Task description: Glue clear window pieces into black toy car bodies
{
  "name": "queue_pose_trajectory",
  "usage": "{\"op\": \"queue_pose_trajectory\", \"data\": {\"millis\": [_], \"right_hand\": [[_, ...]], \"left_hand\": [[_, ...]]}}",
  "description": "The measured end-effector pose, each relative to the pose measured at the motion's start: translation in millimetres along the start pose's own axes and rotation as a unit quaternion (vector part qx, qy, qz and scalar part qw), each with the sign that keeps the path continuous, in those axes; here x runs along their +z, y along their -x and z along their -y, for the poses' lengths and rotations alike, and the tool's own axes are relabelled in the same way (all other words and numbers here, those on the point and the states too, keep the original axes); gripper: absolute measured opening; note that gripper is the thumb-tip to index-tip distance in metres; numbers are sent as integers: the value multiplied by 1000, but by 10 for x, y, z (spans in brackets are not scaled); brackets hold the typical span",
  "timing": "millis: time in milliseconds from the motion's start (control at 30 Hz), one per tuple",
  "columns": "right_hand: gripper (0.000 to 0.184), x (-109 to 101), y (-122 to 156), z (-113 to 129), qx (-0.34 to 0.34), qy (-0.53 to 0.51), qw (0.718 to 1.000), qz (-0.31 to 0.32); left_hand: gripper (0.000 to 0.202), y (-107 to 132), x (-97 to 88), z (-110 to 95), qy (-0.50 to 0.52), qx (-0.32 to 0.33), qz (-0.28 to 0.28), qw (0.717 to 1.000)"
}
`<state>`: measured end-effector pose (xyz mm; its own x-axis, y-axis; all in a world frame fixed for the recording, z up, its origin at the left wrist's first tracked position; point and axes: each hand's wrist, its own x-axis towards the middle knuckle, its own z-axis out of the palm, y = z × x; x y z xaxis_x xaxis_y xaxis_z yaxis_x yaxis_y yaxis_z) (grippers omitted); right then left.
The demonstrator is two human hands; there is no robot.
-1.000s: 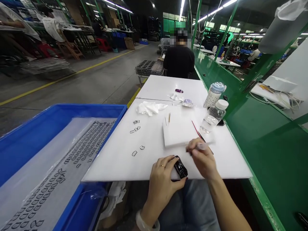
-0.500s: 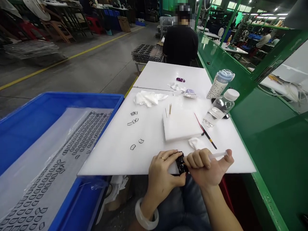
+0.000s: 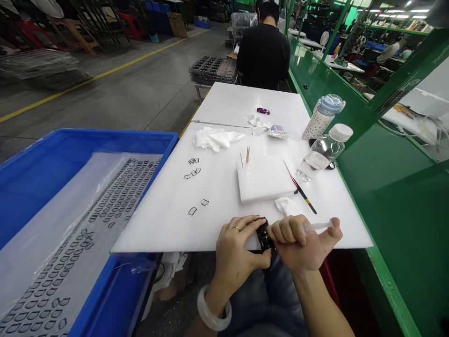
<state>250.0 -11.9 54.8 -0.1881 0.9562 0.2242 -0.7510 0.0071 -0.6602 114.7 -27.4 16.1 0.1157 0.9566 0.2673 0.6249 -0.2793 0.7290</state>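
My left hand (image 3: 235, 245) grips a small glossy black piece (image 3: 264, 237) at the board's near edge, and the fingers hide much of it. My right hand (image 3: 293, 242) presses against that piece from the right, with a slim white stick (image 3: 317, 227) held under its thumb. Just beyond my right hand lie a crumpled white tissue (image 3: 286, 206) and a fine brush (image 3: 304, 196) with a red tip and a black handle. A white foam block (image 3: 263, 178) sits farther up the white board (image 3: 157, 229), with small black loops (image 3: 192, 211) to its left.
On the left, a blue crate (image 3: 122, 140) holds a plastic sheet with rows of black loops. A clear water bottle (image 3: 322, 152) and a spotted flask (image 3: 322, 117) stand at the right. A person in a black shirt (image 3: 263, 56) sits beyond the table.
My right hand has come down from above the black piece and now presses against it, with the white stick pointing right. The view has tilted slightly, and the brush and tissue now show.
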Motion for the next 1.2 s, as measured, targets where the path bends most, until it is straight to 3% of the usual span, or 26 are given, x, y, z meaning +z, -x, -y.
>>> {"op": "queue_pose_trajectory", "data": {"millis": [333, 667, 967, 1200], "right_hand": [[64, 41, 63, -72, -86, 46, 995, -15], [67, -36, 83, 22, -96, 51, 994, -33], [64, 17, 82, 16, -93, 90, 990, -49], [61, 72, 98, 26, -99, 150, 984, -17]], "left_hand": [[53, 19, -1, -11, -3, 0, 3, 1000], [52, -1, -6, -38, -1, -4, -8, 1000], [51, -2, -3, -38, -4, -5, -7, 1000], [51, 1, -4, -42, -6, 0, -5, 1000]]}}
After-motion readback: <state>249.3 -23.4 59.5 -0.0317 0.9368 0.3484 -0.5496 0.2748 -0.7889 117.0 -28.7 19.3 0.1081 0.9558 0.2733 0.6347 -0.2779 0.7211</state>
